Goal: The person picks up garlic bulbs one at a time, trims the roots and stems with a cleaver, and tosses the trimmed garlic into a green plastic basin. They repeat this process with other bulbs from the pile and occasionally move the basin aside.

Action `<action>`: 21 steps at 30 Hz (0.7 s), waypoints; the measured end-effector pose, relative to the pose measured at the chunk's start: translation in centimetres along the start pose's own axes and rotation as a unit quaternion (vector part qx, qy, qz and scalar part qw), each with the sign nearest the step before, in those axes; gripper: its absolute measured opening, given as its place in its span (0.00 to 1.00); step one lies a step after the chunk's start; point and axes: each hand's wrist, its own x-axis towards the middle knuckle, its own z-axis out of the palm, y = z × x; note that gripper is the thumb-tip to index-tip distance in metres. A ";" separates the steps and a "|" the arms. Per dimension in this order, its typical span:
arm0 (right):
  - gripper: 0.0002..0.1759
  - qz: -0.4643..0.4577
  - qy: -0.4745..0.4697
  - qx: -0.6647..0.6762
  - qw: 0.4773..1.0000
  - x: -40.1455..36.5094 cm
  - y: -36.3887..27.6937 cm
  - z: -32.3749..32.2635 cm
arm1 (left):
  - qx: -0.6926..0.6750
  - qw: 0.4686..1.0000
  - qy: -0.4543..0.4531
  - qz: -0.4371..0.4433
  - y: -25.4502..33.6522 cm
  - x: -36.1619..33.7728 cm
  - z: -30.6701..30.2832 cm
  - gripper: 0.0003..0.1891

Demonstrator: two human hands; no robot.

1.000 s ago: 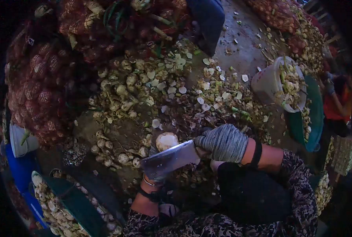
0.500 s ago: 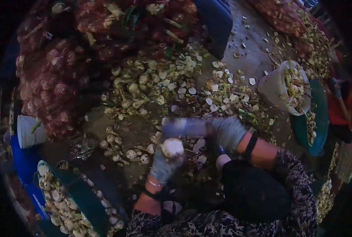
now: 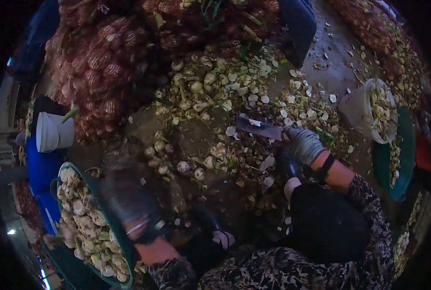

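Observation:
My right hand (image 3: 303, 144), in a grey glove, is wrapped round the handle of a broad-bladed knife (image 3: 259, 128). The blade points left above the scraps, with a pale slice lying on it. Beside the rim of a green basket (image 3: 110, 226) is my left hand (image 3: 131, 200), also gloved and smeared by motion, so its fingers and anything in them cannot be made out. Trimmed garlic bulbs (image 3: 82, 220) fill that basket. On the ground ahead lies a heap of garlic bulbs with stalks (image 3: 196, 87), and a few loose bulbs (image 3: 186, 168) are nearer me.
Red mesh sacks of garlic (image 3: 104, 72) are piled at the back left. A white bucket (image 3: 53, 133) stands at left by a blue container (image 3: 39, 169). To the right, a tilted white bucket (image 3: 358, 108) holds trimmings beside a green tub (image 3: 404, 159). Cut scraps (image 3: 297, 99) litter the floor.
My left hand has swung left to the green basket; the pale trimmed bulb it held is no longer visible there. The knife, blurred before, is now steadier. The view has shifted left.

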 end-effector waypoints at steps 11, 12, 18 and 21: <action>0.12 0.016 -0.022 0.048 0.998 -2.1 3.4 2.6 | -0.203 0.878 -0.417 0.119 15.8 0.8 12.4 0.28; 0.12 0.018 -0.023 0.048 0.998 -2.0 3.4 2.3 | -0.202 0.877 -0.419 0.121 15.9 0.1 14.2 0.28; 0.14 -0.017 -0.047 0.015 0.999 -1.3 2.7 2.0 | -0.656 0.617 -0.433 0.033 13.1 -1.2 19.4 0.31; 0.16 -0.022 -0.074 0.057 0.995 -0.8 -0.6 -0.2 | -0.749 0.442 -0.442 -0.221 14.6 -0.5 7.8 0.28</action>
